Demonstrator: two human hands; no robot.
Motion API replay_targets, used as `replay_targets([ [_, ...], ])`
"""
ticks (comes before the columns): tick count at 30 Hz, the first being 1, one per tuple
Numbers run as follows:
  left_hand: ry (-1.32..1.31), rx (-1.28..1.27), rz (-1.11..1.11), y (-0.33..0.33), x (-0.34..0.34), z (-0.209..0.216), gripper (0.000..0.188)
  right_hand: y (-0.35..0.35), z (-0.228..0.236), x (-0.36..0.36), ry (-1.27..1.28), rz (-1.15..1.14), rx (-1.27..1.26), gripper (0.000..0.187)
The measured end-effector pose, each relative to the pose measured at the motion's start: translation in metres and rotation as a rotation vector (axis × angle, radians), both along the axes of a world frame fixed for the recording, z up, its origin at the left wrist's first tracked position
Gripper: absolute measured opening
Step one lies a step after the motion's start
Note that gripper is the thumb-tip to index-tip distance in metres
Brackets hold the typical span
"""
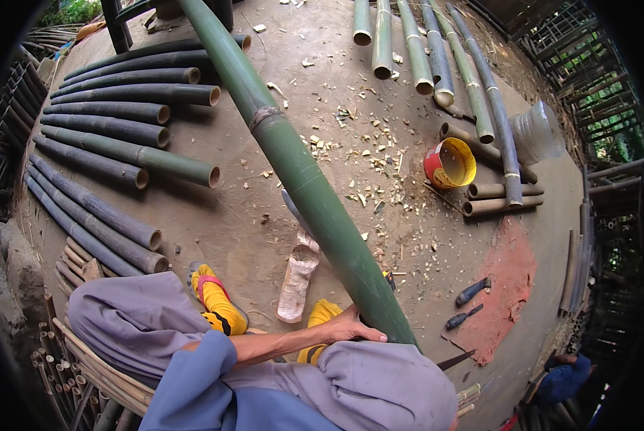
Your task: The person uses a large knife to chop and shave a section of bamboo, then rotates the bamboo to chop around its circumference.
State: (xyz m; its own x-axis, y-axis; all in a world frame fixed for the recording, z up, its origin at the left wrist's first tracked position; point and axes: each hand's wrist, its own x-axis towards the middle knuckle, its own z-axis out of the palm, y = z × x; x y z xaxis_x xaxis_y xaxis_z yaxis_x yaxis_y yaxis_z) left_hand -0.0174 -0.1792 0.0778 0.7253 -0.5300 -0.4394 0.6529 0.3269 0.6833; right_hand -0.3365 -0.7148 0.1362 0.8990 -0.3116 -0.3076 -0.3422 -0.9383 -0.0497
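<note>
The left hand [350, 327] grips the near end of a thick green bamboo pole [304, 172] at its left side; the right hand is out of view, so its grip cannot be told. The pole slants from the far left to the right knee [383, 377]. Steadying it against the lap seems the step in hand; the next move probably calls for keeping that end from rolling.

Dark bamboo poles [121, 110] lie in a row at left, paler poles [413, 47] at far right. Smaller are the red sheet [505, 287] at right, the wooden block [299, 280] left of the pole, the red and yellow bucket [434, 167], two dark-handled tools [473, 290] and scattered chips [365, 197].

The knee hides the pole's near tip, the upper edge cuts off its far end, and some fingers are concealed. A dark blade [457, 360] shows beyond the knee, its handle hidden.
</note>
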Motion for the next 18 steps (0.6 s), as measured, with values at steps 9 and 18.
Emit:
replay_targets([
  [9, 0.132, -0.134, 0.175, -0.001, 0.01, -0.012, 0.075, 0.039, 0.008, 0.095, -0.092, 0.106, -0.145, 0.073],
  [18, 0.276, -0.227, 0.516, 0.074, 0.021, -0.017, 0.038, 0.085, -0.004, 0.28, -0.421, 0.444, -0.202, 0.065],
])
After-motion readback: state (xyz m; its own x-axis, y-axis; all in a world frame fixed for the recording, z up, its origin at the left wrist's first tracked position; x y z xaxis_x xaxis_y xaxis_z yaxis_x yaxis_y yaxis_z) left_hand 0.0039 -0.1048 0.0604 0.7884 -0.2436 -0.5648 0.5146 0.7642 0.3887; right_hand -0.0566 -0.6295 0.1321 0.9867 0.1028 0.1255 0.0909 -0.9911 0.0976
